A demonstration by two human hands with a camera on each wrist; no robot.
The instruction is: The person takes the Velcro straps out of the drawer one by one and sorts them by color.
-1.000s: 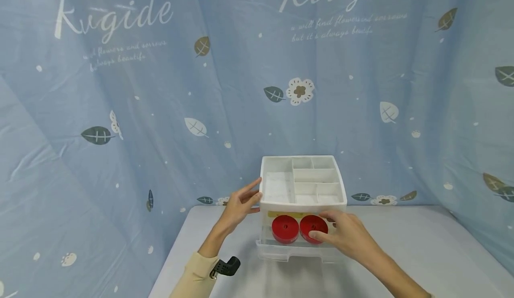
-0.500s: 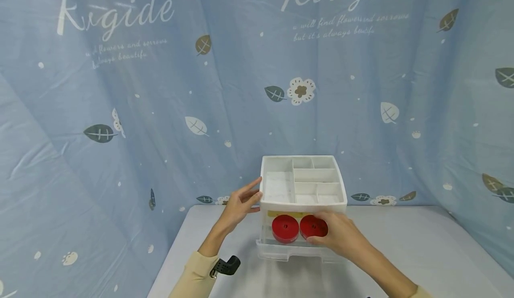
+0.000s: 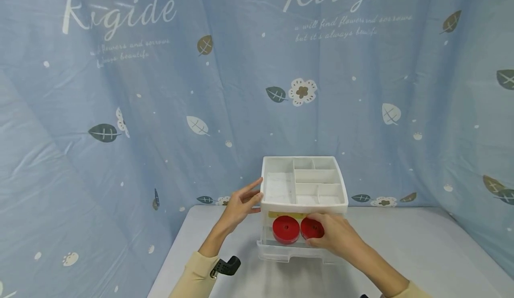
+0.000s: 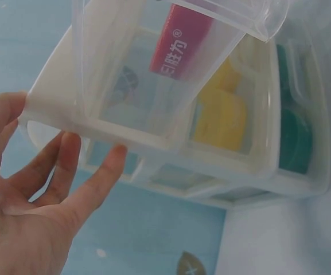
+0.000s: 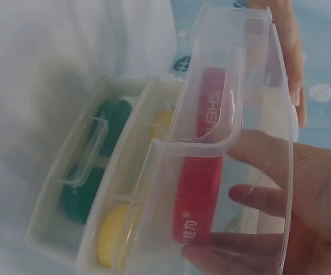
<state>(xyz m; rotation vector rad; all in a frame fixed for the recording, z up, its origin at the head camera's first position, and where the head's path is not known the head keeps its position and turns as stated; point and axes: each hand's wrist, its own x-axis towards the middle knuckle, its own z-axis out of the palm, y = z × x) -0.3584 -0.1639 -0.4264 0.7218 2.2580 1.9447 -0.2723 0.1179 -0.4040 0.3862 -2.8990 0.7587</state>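
Observation:
A small white drawer cabinet (image 3: 304,208) has its clear top drawer (image 3: 277,252) pulled out. Two red tape rolls lie flat in that drawer: a left roll (image 3: 286,229) and a right roll (image 3: 312,229). My right hand (image 3: 341,235) reaches into the drawer and grips the right roll by its edge, thumb at the front and fingers behind. Through the clear plastic the right wrist view shows the red rolls (image 5: 198,192) with white lettering, the fingertips at the lower one. My left hand (image 3: 238,206) touches the cabinet's left side, fingers mostly straight.
On top of the cabinet is a divided white tray (image 3: 279,186). Lower drawers hold yellow rolls (image 5: 113,235) and green rolls (image 5: 84,195). The cabinet stands on a white table (image 3: 401,244) before a blue patterned curtain (image 3: 241,66).
My right hand has moved slightly left and closed its thumb and fingers around the right red roll. The left hand stays at the cabinet's side.

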